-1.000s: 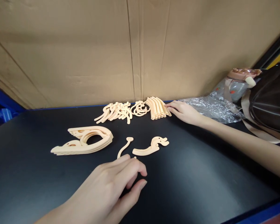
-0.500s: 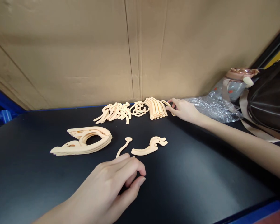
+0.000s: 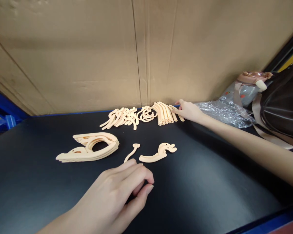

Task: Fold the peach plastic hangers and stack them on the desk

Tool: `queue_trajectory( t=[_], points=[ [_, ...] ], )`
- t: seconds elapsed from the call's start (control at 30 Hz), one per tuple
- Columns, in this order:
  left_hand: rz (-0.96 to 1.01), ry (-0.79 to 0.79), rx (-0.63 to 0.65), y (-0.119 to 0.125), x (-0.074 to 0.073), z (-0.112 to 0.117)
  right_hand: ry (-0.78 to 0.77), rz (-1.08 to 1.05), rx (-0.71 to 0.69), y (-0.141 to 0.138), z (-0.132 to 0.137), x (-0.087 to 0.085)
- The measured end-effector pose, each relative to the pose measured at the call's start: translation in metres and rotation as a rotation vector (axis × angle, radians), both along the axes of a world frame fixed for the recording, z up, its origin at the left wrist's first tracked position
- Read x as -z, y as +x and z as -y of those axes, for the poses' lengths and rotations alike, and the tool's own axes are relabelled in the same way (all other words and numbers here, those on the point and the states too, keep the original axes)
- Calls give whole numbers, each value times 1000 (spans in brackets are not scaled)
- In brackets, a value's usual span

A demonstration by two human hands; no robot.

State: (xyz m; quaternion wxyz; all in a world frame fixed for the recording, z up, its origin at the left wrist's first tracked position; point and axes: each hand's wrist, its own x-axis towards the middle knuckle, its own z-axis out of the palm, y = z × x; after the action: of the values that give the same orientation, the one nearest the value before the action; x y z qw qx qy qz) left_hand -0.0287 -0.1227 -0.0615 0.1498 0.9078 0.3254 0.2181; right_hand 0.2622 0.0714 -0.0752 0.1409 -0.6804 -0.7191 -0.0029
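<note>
My left hand (image 3: 125,191) rests low over the black table, palm down with fingers loosely curled. A gap shows between its thumb and index finger, with nothing seen in it. Just beyond its knuckles lie a thin curved piece with a flat head (image 3: 136,146), its lower end hidden, and a cream hanger arm with a hooked, notched end (image 3: 152,157). Reaching to the back, my right hand (image 3: 189,111) has its fingers apart. One fingertip touches the right end of a row of curved cream hanger arms (image 3: 164,113).
A stack of folded cream hangers (image 3: 106,152) lies left of centre. Behind are a pile of hooked pieces (image 3: 123,117) and several ring-shaped pieces (image 3: 146,114). Crumpled clear plastic (image 3: 226,112), a bottle (image 3: 250,86) and a dark bag (image 3: 283,100) stand right. Cardboard (image 3: 88,55) lines the back.
My right hand's fingers have shifted at the end of the row, and more of the rightmost arm shows below them. The left hand keeps its pose; the view has shifted slightly.
</note>
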Motion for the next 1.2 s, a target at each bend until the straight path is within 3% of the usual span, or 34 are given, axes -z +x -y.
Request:
queue_trajectory(
  t=[0.23, 0.5, 0.77, 0.87, 0.93, 1.07, 1.2],
  points=[
    [5, -19, 31, -1, 2, 0, 23, 47, 50, 3, 4, -1],
    [40, -17, 69, -2, 6, -2, 48, 19, 8, 10, 1, 5],
    [10, 207, 54, -2, 16, -8, 88, -129, -28, 18, 27, -3],
    [-78, 276, -15, -1, 18, -13, 118, -168, -113, 14, 51, -10],
    [-159, 279, -35, -1, 19, -16, 160, -215, -256, 8, 69, -11],
    [-256, 211, -8, -3, 20, -20, 143, -279, -448, -9, 96, -6],
    [-234, 191, -13, -3, 21, -19, 154, -256, -542, -20, 107, 1]
  ],
)
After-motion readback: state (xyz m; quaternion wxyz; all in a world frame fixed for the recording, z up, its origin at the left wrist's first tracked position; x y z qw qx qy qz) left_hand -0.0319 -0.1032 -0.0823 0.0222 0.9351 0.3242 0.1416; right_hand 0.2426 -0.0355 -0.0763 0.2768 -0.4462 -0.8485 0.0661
